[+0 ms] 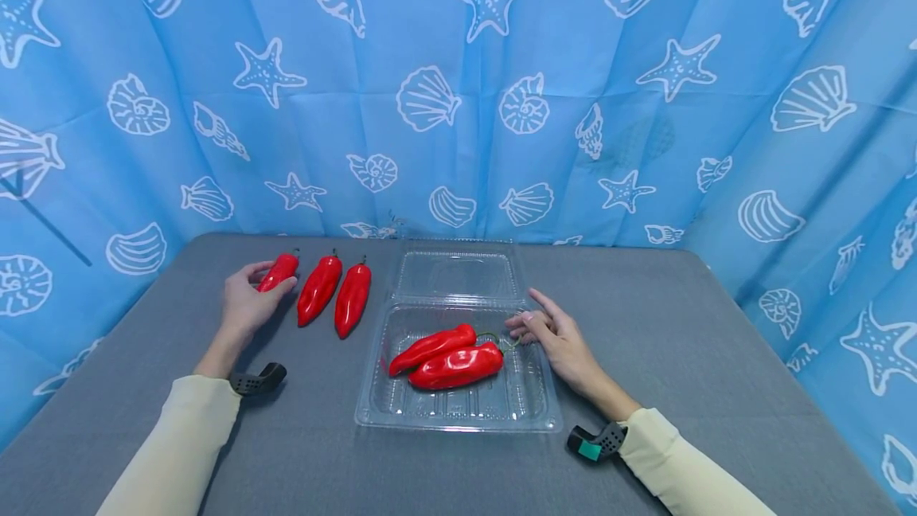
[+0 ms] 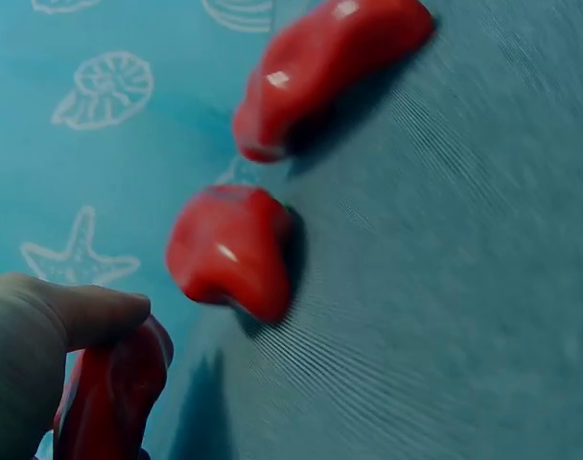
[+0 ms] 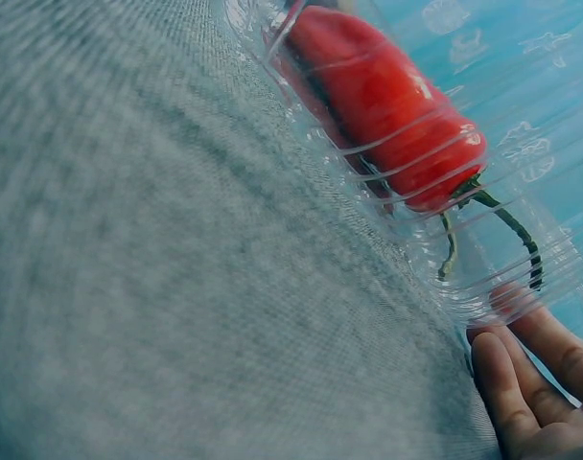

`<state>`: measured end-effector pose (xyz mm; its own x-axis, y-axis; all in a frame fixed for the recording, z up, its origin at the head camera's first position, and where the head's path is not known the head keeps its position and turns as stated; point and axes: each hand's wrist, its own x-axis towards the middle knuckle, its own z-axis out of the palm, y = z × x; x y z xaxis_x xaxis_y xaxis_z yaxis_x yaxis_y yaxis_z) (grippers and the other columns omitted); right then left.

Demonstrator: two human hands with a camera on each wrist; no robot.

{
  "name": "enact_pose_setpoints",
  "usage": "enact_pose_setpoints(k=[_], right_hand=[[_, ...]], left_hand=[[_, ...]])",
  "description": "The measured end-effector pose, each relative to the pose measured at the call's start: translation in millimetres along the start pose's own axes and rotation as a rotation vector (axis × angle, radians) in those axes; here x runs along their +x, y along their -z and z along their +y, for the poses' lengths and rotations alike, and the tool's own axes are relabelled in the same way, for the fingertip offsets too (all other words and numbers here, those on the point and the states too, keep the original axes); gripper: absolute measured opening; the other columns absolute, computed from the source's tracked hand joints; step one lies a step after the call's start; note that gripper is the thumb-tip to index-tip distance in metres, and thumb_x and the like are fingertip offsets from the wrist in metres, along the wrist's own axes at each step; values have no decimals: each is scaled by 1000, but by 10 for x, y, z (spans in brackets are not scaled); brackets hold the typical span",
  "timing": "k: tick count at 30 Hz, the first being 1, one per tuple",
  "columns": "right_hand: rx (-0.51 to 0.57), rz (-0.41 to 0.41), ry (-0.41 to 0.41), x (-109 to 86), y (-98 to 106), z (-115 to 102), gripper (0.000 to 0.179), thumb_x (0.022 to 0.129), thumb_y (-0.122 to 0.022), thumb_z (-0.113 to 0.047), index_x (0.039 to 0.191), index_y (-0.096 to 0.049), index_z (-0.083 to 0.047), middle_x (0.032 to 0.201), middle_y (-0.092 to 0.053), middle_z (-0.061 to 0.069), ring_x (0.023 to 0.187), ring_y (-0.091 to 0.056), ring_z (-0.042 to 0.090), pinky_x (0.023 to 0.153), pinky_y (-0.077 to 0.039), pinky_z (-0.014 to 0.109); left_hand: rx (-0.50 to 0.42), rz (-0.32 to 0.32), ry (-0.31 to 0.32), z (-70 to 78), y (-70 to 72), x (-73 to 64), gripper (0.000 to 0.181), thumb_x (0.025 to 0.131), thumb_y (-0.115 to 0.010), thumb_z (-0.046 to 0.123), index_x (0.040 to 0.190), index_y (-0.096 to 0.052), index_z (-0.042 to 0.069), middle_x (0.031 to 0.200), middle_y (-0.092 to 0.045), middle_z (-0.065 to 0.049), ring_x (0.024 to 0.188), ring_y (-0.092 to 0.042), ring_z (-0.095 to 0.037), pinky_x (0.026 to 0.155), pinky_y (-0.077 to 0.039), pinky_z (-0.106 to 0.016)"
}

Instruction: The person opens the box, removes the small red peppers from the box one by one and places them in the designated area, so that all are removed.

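At the far left of the table, my left hand [image 1: 247, 301] grips a red pepper [image 1: 281, 271] between thumb and fingers; in the left wrist view the thumb lies over this pepper [image 2: 114, 393]. Two more red peppers [image 1: 319, 291] [image 1: 353, 301] lie side by side just right of it. A clear plastic clamshell box [image 1: 458, 423] stands opened in the middle, holding two red peppers [image 1: 433, 347] [image 1: 458, 366] with thin green stems pointing right. My right hand [image 1: 562, 341] rests at the box's right rim with loosely bent fingers, fingertips near the stems [image 3: 512, 230].
The box's transparent lid [image 1: 458, 273] is folded back flat towards the far edge of the grey-covered table [image 1: 645, 309]. A blue curtain [image 1: 458, 102] with white shells and starfish hangs behind and around the table. Black wrist bands [image 1: 258, 380] [image 1: 598, 442] sit on both wrists.
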<state>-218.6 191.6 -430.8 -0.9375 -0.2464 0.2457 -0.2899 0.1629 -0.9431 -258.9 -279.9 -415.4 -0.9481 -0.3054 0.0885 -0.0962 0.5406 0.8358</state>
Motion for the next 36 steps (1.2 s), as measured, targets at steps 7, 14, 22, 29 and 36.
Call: enact_pose_setpoints(k=[7, 14, 22, 29, 36], right_hand=[[-4, -1, -5, 7, -3, 2, 58, 108, -48, -13, 155, -24, 10, 115, -68, 31, 92, -71, 17, 82, -57, 28], [-3, -2, 0, 12, -3, 10, 57, 108, -48, -12, 155, -24, 10, 114, -68, 31, 92, -71, 16, 82, -57, 28], [0, -3, 9, 6, -4, 18, 56, 107, -47, -11, 154, -24, 11, 114, -67, 32, 92, -72, 18, 81, -58, 28], [-2, -3, 12, 8, -3, 19, 57, 107, -47, -11, 154, -24, 11, 114, -68, 32, 92, -72, 17, 81, -58, 28], [-9, -1, 0, -1, 2, 12, 57, 108, -48, -12, 154, -24, 10, 114, -68, 31, 93, -72, 21, 81, -57, 28]], left_hand=[[97, 18, -19, -110, -45, 25, 72, 93, -73, 27, 149, -40, -2, 143, -41, -30, 127, -42, -48, 93, -51, -60], [108, 38, -13, -101, -60, 25, 73, 93, -72, 29, 151, -39, -1, 144, -40, -29, 129, -39, -47, 93, -50, -60], [99, 43, -11, -85, -59, 0, 74, 93, -72, 28, 151, -38, -1, 144, -41, -29, 129, -40, -47, 94, -50, -60], [69, 54, 16, -53, -51, -2, 74, 93, -72, 29, 152, -38, 0, 145, -41, -29, 129, -41, -46, 96, -50, -59], [44, 61, 41, -52, -48, 19, 73, 95, -70, 31, 152, -39, 0, 145, -43, -28, 128, -43, -45, 97, -50, -57]])
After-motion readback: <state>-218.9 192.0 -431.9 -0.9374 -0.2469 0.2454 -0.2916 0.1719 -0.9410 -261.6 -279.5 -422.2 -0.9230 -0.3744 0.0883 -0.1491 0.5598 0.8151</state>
